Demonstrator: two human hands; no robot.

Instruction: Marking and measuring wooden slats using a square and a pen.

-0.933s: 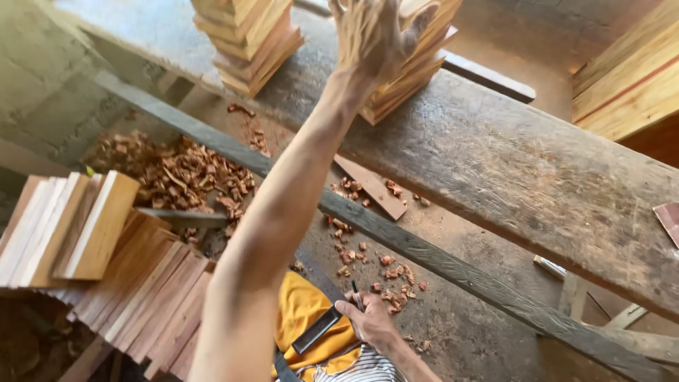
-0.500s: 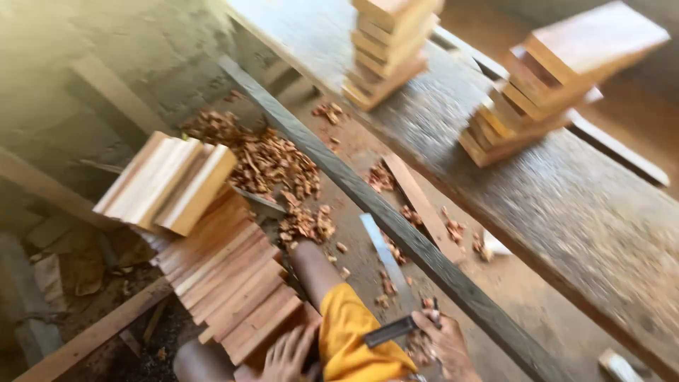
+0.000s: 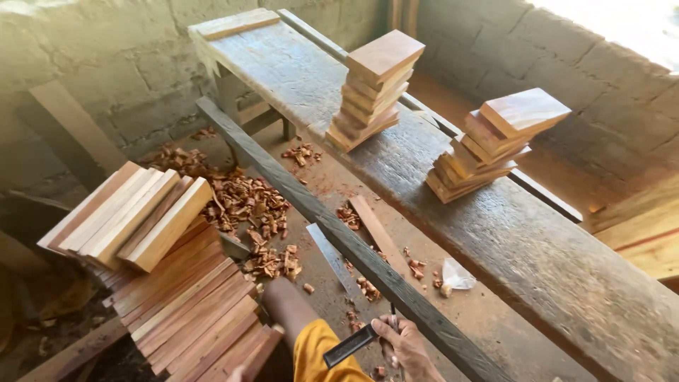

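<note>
Chisel (image 3: 351,344): dark flat blade, short, lying tilted low-left to upper-right, gripped at its upper end in your right hand (image 3: 399,342) just beside the long grey plank edge. Wood slats (image 3: 194,311): reddish-brown, flat, stacked side by side in a slanting row by your left arm.

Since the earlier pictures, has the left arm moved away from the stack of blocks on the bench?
Yes. Earlier it reached up to a stack of wooden blocks on the bench. Now the left arm is drawn back low beside the planks.
</note>
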